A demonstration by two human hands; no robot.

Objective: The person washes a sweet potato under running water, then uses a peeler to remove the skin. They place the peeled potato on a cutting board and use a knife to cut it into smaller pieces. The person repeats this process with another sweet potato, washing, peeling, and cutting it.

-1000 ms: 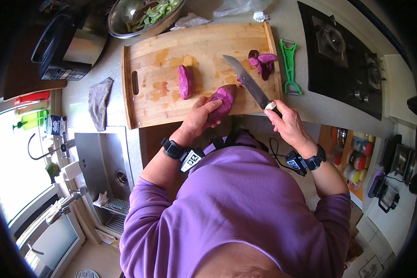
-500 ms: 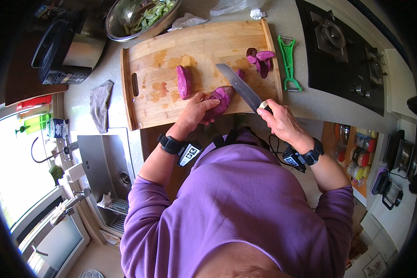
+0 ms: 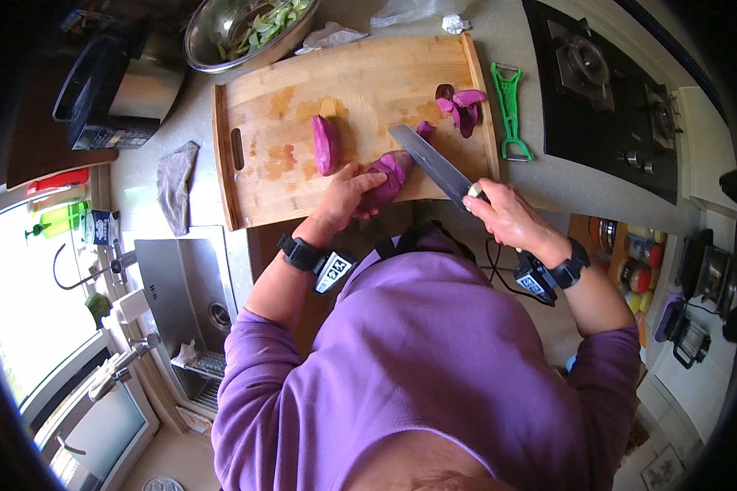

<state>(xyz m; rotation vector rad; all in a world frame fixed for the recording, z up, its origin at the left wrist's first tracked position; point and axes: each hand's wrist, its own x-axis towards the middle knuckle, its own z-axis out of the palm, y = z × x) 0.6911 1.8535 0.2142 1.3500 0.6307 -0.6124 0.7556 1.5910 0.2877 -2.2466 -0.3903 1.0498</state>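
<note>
A partly peeled purple sweet potato point(image 3: 391, 175) is gripped in my left hand point(image 3: 343, 195) at the near edge of the wooden cutting board point(image 3: 368, 74). Brownish skin shows on its far end; the fingers under it are mostly hidden. My right hand point(image 3: 512, 214) is closed round the pale handle of a kitchen knife point(image 3: 436, 162). Its blade points far-left over the board, close to the sweet potato's right side. A peeled purple sweet potato point(image 3: 324, 146) lies left of centre on the board. Purple cut scraps point(image 3: 462, 108) are heaped at the right, with a small purple piece point(image 3: 424, 128) near the blade.
A green peeler point(image 3: 508, 112) lies right of the board, beside the black gas stove point(image 3: 610, 90). Behind the board stands a metal bowl point(image 3: 213, 59) of green pieces. A grey cloth point(image 3: 177, 186) rests to the left, near the sink point(image 3: 184, 282).
My right hand has shifted slightly right and nearer to me, drawing the knife the same way. The left hand and its sweet potato have hardly moved.
</note>
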